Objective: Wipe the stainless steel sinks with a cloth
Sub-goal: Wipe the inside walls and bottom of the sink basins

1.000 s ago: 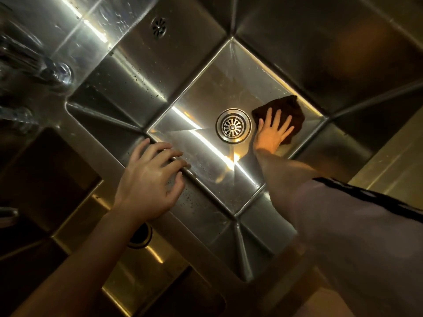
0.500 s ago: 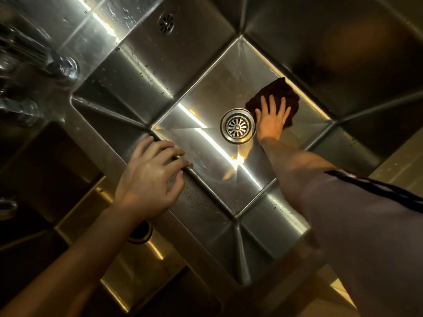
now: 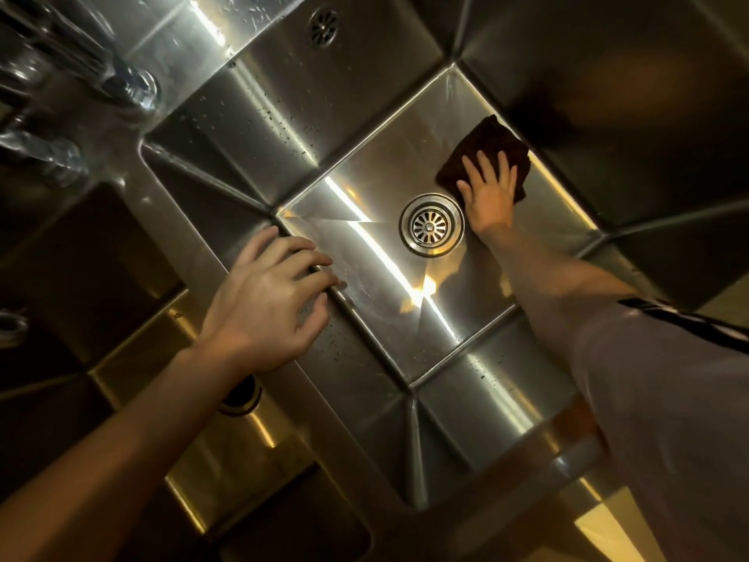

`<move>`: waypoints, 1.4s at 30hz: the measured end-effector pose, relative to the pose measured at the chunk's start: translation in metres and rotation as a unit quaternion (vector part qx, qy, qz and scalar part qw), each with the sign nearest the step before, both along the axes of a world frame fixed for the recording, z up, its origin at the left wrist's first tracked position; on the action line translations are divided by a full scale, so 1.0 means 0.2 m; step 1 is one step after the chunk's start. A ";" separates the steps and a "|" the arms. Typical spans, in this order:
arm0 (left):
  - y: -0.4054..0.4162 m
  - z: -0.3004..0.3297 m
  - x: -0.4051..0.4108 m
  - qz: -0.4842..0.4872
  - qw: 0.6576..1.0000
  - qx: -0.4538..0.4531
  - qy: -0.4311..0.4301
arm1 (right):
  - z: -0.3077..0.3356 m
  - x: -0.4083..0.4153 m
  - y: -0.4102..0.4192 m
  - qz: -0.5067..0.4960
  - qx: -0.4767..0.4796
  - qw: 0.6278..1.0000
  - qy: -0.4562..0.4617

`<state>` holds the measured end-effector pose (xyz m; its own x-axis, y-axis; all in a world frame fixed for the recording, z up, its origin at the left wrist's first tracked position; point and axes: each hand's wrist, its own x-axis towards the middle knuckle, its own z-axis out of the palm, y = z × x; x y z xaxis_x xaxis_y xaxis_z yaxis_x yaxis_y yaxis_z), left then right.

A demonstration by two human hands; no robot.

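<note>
A deep stainless steel sink [image 3: 389,164] fills the middle of the view, with a round drain strainer [image 3: 431,225] in its floor. A dark brown cloth [image 3: 484,150] lies flat on the sink floor just beyond and right of the drain. My right hand [image 3: 488,192] presses on the cloth with fingers spread, covering its near part. My left hand [image 3: 267,302] rests palm down on the divider [image 3: 356,379] between the two basins, its fingers curled over the edge and holding nothing.
A second basin [image 3: 194,403] lies at the lower left, its drain partly hidden under my left wrist. Chrome taps [image 3: 125,85] stand at the upper left. An overflow grille [image 3: 323,27] sits high on the far sink wall. Water droplets speckle the walls.
My right hand has slid the cloth across the sink floor, from beside the drain toward the far right corner. My left hand has stayed on the divider.
</note>
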<state>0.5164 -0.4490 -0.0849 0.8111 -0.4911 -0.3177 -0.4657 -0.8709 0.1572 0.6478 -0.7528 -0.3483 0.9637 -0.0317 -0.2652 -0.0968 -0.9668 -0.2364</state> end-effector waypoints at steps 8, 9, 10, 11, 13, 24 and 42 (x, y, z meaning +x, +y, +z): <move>0.00 0.00 0.00 0.003 1.000 -0.006 -0.013 | 0.01 0.34 0.07 0.002 0.023 1.000 0.019; 0.00 0.00 0.00 0.003 1.000 -0.002 -0.011 | 0.01 0.30 0.10 -0.010 0.025 1.000 0.015; 0.00 0.00 0.00 0.005 1.000 0.005 -0.008 | 0.01 0.25 0.12 -0.017 0.022 1.000 0.006; 0.00 0.00 0.00 0.006 1.000 0.013 -0.007 | 0.00 0.20 0.14 -0.015 0.013 1.000 -0.003; 0.00 0.00 0.00 0.004 1.000 0.024 -0.001 | 0.01 0.14 0.16 0.005 0.000 1.000 -0.007; -0.01 0.00 0.01 0.015 0.999 0.036 0.016 | 0.04 0.56 0.17 0.081 0.010 0.996 0.030; -0.01 0.00 0.01 0.018 0.999 0.044 0.025 | 0.03 0.41 0.09 0.064 0.000 0.998 0.011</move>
<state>0.5181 -0.4503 -0.0851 0.8098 -0.4297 -0.3994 -0.4269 -0.8986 0.1013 0.7304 -0.7339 -0.3418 0.9536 0.0904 -0.2872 0.0214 -0.9717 -0.2351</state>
